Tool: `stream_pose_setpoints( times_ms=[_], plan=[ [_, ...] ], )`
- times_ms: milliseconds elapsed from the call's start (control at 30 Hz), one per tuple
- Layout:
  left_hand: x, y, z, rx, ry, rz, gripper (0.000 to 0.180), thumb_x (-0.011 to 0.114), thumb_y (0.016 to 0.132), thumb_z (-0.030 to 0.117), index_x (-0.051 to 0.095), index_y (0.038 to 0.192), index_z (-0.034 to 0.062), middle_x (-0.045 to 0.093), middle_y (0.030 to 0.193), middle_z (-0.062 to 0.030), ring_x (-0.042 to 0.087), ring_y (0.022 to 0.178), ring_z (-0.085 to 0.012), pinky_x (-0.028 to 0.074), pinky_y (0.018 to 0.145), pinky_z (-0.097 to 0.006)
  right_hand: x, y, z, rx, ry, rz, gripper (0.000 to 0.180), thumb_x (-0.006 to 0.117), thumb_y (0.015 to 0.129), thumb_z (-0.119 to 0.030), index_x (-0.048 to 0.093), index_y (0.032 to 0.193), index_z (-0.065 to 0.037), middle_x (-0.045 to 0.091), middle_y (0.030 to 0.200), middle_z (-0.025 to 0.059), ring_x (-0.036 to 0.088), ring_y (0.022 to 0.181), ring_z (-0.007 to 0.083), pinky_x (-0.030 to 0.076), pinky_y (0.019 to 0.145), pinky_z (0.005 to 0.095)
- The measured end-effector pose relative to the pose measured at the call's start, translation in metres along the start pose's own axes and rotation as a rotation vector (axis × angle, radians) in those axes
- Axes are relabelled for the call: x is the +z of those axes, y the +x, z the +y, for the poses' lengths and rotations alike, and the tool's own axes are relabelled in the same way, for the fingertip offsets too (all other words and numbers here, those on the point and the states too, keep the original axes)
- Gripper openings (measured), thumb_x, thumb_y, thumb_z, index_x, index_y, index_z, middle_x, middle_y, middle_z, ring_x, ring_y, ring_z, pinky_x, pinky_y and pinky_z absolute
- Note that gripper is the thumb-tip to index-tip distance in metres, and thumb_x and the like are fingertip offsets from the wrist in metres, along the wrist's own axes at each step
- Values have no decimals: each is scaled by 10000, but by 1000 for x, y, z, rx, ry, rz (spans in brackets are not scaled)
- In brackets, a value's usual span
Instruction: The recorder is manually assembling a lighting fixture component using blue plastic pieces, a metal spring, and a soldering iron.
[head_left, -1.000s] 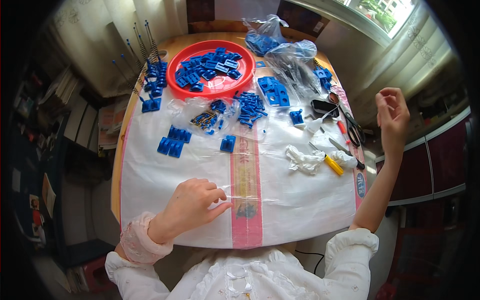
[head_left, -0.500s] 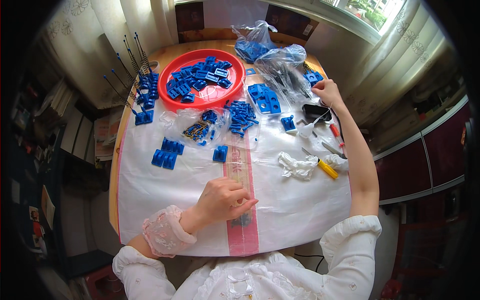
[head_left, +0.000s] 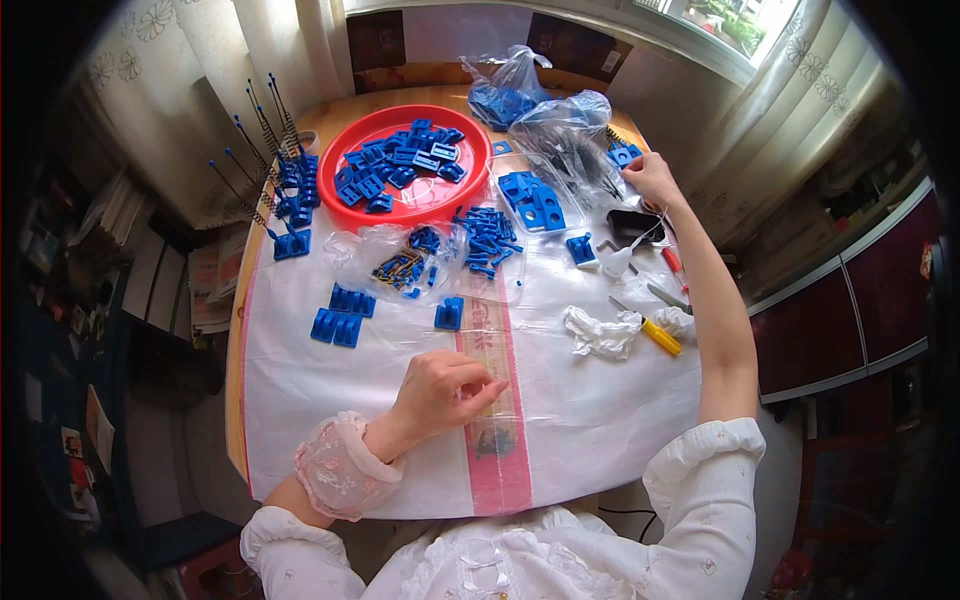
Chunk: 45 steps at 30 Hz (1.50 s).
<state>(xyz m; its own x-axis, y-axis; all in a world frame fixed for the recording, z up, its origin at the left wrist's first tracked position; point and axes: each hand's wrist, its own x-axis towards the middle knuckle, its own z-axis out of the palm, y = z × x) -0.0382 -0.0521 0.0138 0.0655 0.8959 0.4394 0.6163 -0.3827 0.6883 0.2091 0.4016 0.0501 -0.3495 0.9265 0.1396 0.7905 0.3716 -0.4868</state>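
My left hand (head_left: 440, 392) hovers over the near middle of the table with its fingers curled in. What it holds, if anything, is hidden. At the far right my right hand (head_left: 652, 180) is stretched out, its fingertips pinched together beside a blue plastic block (head_left: 624, 156) with dark springs by it. I cannot make out what lies between those fingertips. Just below that wrist is a black container (head_left: 635, 226). A single blue bracket (head_left: 449, 313) and a small group of blue brackets (head_left: 337, 328) lie beyond my left hand.
Blue parts fill a red round tray (head_left: 330, 180). A plastic bag (head_left: 378, 262) with brass-coloured pins, small blue pieces (head_left: 490, 240) and a clear tray (head_left: 570, 218) are mid-table. Spring assemblies (head_left: 290, 185) stand left. A yellow-handled screwdriver (head_left: 660, 337) lies by crumpled tissue (head_left: 598, 333).
The whole view has shifted slightly. My right hand stays by the blue block at the far right, and my left hand keeps its curled pose with its fingers drawn in slightly more.
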Motion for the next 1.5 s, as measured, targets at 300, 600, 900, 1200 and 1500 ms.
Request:
stream_pose_setpoints(
  times_ms=[300,600,900,1200,1500],
  plan=[
    [0,0,-2,-66,-69,8,183,809,877,175,756,750,55,693,657,-74,620,549,-200,472,538,-326,-80,-47,24,97,188,15,236,791,834,-193,785,900,34,714,753,63,651,686,135,514,645,317],
    [3,1,-1,-89,-152,-24,206,798,899,175,750,759,31,683,652,-96,615,545,-191,463,538,-322,-147,-191,-1,56,734,193,103,718,980,-139,737,974,-38,580,694,-73,442,569,-11,296,482,198],
    [7,-1,-10,-293,-685,30,195,677,1031,146,760,1143,9,727,837,-30,648,743,-86,509,674,-244,-51,-290,-131,25,891,-463,71,737,960,-121,726,955,-51,589,735,-72,480,620,-2,334,520,191],
    [1,1,-32,-336,-1003,292,327,656,1060,198,658,1335,22,706,1046,-41,614,829,-73,495,777,-225,15,-287,-144,-24,824,-750,133,734,968,-150,723,965,-17,632,787,-42,549,720,27,420,595,212],
    [7,-2,-22,-450,-966,135,315,748,984,95,686,1281,10,733,1022,-13,668,896,-68,544,784,-230,42,-301,-138,-239,718,-456,51,705,955,-47,699,950,3,643,898,10,609,830,89,467,635,265]
  ],
)
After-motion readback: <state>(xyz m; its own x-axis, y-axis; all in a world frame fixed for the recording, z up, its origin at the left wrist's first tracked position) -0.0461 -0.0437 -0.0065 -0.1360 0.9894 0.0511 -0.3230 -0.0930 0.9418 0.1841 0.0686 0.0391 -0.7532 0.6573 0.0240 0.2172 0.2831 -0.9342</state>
